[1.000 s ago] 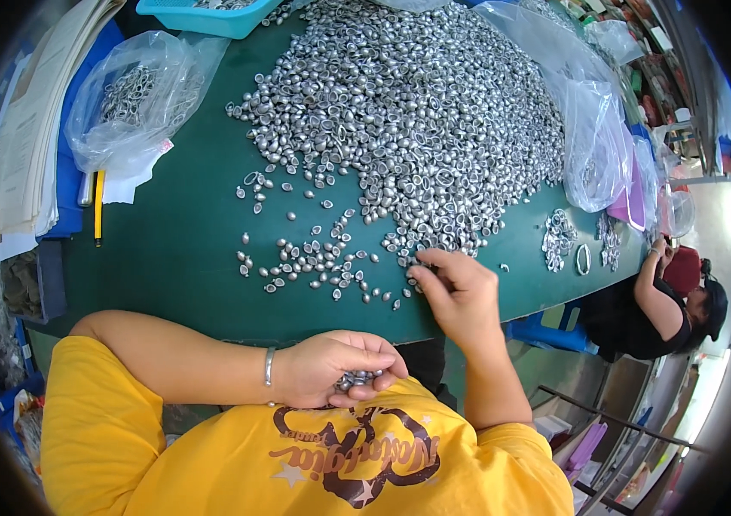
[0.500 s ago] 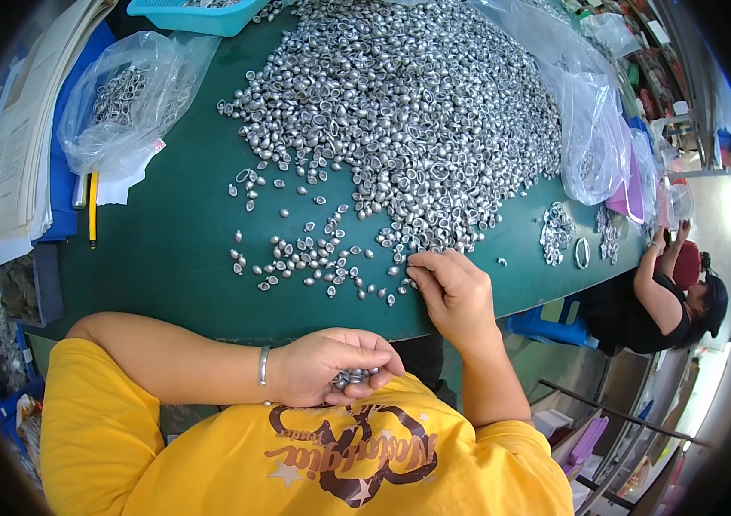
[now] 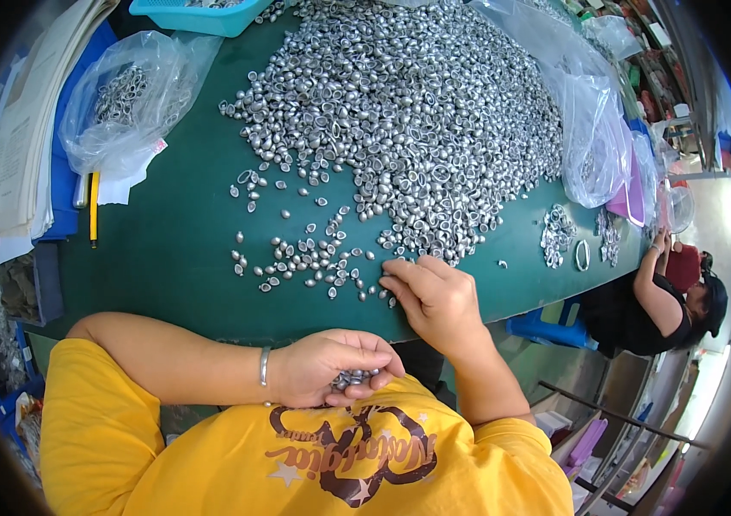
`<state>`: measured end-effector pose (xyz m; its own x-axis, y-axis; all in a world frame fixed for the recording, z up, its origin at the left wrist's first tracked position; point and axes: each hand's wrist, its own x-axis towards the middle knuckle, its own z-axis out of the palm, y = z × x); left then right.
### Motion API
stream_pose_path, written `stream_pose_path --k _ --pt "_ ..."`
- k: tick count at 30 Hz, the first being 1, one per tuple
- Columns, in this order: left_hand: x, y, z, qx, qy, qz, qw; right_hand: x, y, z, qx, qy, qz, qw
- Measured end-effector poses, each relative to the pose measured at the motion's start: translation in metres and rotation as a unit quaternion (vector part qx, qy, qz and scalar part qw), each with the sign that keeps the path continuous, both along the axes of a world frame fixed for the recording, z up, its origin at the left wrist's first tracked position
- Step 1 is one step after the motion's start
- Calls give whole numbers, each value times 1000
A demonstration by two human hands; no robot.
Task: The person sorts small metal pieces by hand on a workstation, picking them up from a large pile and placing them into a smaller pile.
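Observation:
My left hand (image 3: 331, 368) is cupped in front of my chest, fingers curled round a handful of small silver oval metal pieces (image 3: 350, 377). Over the near edge of the heap, my right hand (image 3: 436, 297) has thumb and forefinger pinched together at the table; whatever is between them is hidden. A large heap of the same silver pieces (image 3: 417, 120) covers the green table (image 3: 168, 258). To the left of my right hand lies a scatter of loose pieces (image 3: 314, 258), some with their hollow side up.
A clear bag of metal parts (image 3: 125, 99), a yellow pencil (image 3: 94, 211) and stacked papers (image 3: 30, 129) are at the left. A blue basket (image 3: 202, 19) stands at the far side. Small piles of rings (image 3: 557, 234) lie rightward. Another person (image 3: 662, 297) sits at the right.
My right hand has moved a little to the left along the near edge of the heap, still pinched. The left hand stays where it was.

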<state>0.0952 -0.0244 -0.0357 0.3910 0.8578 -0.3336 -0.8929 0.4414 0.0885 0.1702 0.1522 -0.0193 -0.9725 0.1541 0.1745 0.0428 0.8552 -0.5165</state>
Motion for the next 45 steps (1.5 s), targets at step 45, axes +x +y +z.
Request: stream_pose_path --k 45 --pt "2 0 -5 3 -8 26 1000 -21 48 13 -798 -27 -58 600"
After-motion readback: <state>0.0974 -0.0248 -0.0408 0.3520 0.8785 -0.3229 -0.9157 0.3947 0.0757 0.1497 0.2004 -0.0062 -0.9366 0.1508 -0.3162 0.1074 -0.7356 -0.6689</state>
